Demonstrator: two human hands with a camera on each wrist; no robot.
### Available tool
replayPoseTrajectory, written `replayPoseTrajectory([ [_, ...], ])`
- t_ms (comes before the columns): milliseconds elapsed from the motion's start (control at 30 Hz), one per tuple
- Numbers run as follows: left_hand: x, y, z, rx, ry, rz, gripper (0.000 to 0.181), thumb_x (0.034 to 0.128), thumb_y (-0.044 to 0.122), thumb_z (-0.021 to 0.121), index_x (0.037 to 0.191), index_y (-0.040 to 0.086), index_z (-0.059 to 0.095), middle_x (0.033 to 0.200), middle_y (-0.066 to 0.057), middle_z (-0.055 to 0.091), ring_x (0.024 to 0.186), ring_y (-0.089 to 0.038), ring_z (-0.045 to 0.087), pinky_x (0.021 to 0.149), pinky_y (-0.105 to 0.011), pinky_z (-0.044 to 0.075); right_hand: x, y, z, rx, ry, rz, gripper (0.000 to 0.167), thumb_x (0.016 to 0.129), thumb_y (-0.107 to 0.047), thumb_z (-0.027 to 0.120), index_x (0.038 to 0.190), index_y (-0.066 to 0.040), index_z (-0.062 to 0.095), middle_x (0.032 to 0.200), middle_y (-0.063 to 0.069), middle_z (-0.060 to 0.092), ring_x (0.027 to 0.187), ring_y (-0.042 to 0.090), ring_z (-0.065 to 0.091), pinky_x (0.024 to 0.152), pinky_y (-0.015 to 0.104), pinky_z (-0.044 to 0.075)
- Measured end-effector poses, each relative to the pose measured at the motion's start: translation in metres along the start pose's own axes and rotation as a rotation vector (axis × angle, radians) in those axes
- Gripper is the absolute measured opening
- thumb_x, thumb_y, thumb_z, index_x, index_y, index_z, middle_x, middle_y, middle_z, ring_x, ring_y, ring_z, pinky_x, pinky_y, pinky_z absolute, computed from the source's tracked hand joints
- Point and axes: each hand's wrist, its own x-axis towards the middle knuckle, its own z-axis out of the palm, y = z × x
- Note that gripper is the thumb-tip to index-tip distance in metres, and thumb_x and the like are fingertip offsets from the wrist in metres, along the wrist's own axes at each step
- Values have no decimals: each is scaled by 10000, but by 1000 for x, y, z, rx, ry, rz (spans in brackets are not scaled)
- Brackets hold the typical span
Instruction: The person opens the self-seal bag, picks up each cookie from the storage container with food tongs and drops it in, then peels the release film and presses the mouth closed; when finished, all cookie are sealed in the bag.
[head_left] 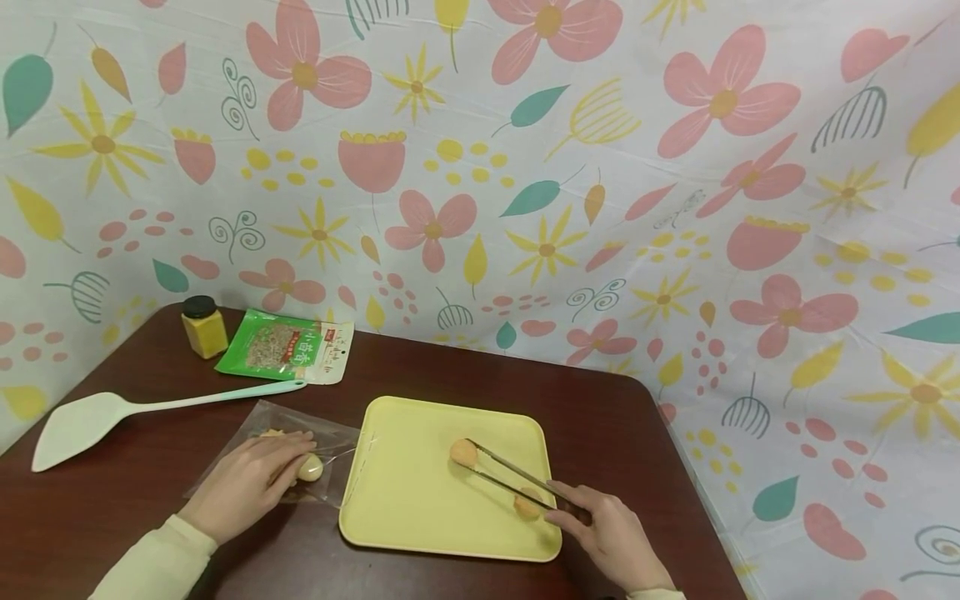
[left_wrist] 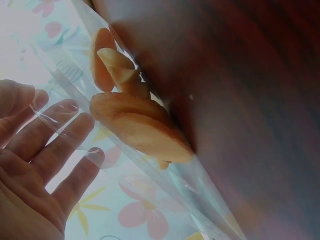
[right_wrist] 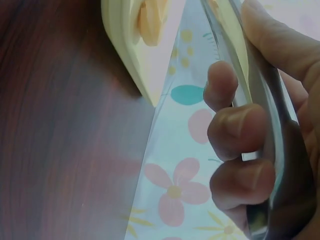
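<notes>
My left hand (head_left: 255, 482) lies over a clear plastic bag (head_left: 339, 437) left of the tray; the left wrist view shows the thumb and a finger pinching its film, beside several tan shell-shaped pieces (left_wrist: 142, 127) inside. A pale round piece (head_left: 310, 467) shows by the fingertips. The fingers of my right hand (head_left: 611, 533) curl round metal tongs (head_left: 517, 482), also in the right wrist view (right_wrist: 265, 95). Between the tong tips is a tan round piece (head_left: 463, 452) over the yellow tray (head_left: 420, 517). Another tan piece (head_left: 528, 503) lies on the tray, partly behind the tongs.
At the back left of the dark table (head_left: 300, 558) stand a black-lidded yellow jar (head_left: 206, 329) and a green packet (head_left: 281, 347). A white spatula (head_left: 86, 427) with a pale blue handle lies at the left. Flower-patterned cloth (head_left: 465, 167) hangs behind the table.
</notes>
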Motion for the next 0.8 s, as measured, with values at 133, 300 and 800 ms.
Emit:
replayPoseTrajectory([
  [133,0,0,0,2,3,0,296,792,97,784,1080,55,733,1092,-93,707,992,-281,666,859,-522,524,3,-3,2,20,-1,-45,381,862,-429,703,1218,-294,688,627,-186,400,546,-16,379,522,193,351],
  [300,0,0,0,0,-4,-7,295,796,99,784,1084,58,732,1098,-93,705,999,-282,665,860,-525,524,6,-7,5,35,21,-111,395,866,-404,708,1222,-233,698,627,-201,383,538,-30,364,500,183,345],
  [800,0,0,0,2,-16,-11,292,805,105,779,1089,59,731,1096,-88,706,1004,-285,663,870,-521,521,16,-21,12,25,19,-198,429,873,-441,683,1234,-210,691,704,-245,440,577,-36,403,489,169,363],
])
